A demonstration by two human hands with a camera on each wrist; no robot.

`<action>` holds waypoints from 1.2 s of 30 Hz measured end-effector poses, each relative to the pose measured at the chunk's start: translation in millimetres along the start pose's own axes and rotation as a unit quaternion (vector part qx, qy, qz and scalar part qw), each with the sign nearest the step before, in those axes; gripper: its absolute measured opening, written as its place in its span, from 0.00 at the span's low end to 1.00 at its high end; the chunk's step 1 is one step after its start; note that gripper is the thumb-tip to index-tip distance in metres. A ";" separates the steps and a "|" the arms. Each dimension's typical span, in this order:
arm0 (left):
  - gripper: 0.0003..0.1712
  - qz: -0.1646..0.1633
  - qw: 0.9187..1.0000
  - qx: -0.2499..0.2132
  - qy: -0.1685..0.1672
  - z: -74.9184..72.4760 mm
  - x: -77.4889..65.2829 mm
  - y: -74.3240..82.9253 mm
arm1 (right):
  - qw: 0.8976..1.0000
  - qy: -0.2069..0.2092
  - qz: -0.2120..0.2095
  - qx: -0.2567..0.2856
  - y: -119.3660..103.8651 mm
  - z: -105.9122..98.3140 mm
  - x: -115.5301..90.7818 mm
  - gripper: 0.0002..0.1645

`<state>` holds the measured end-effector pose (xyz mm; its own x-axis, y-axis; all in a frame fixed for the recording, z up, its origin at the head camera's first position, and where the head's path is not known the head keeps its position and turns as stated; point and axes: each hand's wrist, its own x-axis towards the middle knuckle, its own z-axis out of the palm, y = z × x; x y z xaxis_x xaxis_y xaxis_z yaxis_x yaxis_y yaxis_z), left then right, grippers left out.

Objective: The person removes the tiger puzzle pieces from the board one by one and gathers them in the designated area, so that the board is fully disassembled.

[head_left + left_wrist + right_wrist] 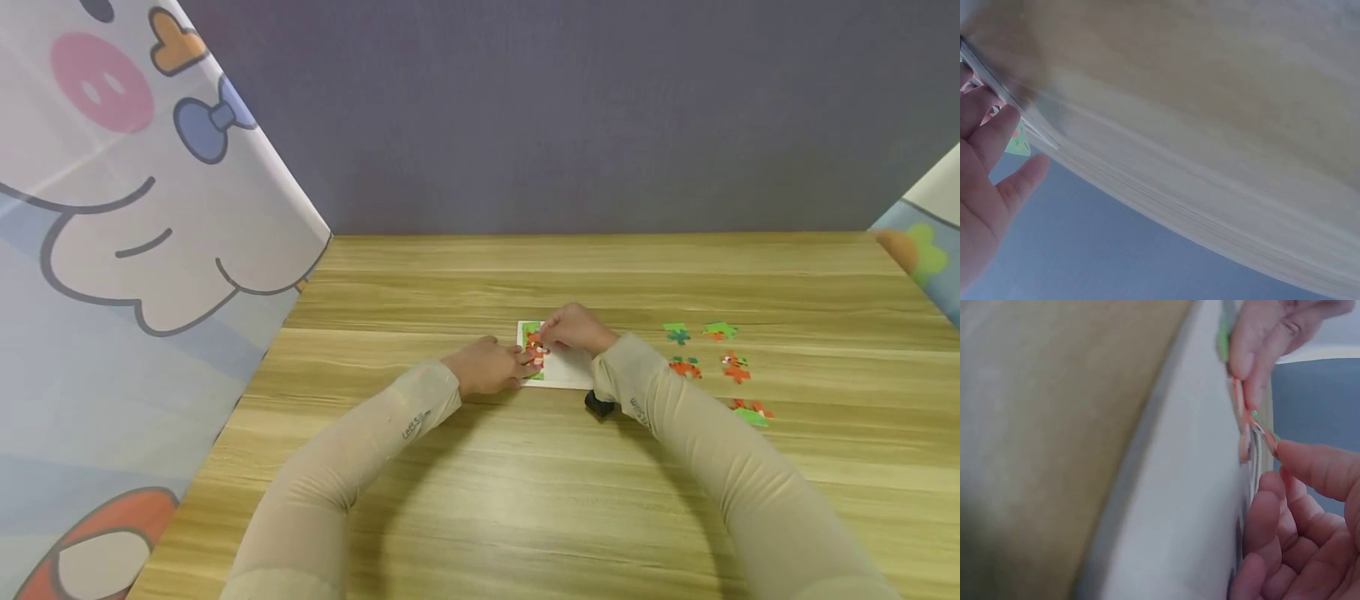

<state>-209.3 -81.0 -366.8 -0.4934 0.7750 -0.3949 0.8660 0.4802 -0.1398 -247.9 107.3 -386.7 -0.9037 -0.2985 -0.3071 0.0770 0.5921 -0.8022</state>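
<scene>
A grey wall (pixel 570 117) stands behind a wooden table (pixel 480 483), with a cartoon panel (pixel 150 275) to the left. On the table lies a white tray (pixel 567 372), its left end filled by a strip of puzzle (pixel 533 340) in green and orange; the rest of its floor is bare. The left hand (pixel 487 367) has its fingers extended, their tips resting on the strip. The right hand (pixel 576 327) pinches a tilted piece (pixel 1267 435) between thumb and finger at the strip's edge. Loose pieces (pixel 736 368) lie to the right, apart from the tray. A black object (pixel 599 406) is by the right cuff (pixel 626 371).
</scene>
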 end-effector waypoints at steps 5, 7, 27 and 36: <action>0.29 -0.002 1.000 -0.001 -0.010 -1.7 0.0 -0.2 | 1.000 0.009 -0.007 -0.001 -0.5 2.3 0.5 0.08; 0.29 -0.003 1.000 -0.002 -0.012 -1.8 0.0 -0.4 | 1.000 0.006 -0.008 0.005 -1.5 3.3 0.1 0.08; 0.28 -0.008 1.000 -0.003 -0.015 -0.2 1.3 -0.7 | 0.995 0.015 -0.003 0.100 -5.5 13.2 5.3 0.14; 0.28 -0.013 1.000 -0.004 -0.026 2.9 3.4 -2.4 | 0.993 -0.009 -0.024 0.115 -8.4 15.7 6.4 0.27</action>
<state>-212.8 -80.7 -370.4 -0.5103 0.7400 -0.4382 0.8524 0.5028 -0.1437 -247.7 88.7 -390.0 -0.9007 -0.3371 -0.2739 0.1307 0.3910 -0.9111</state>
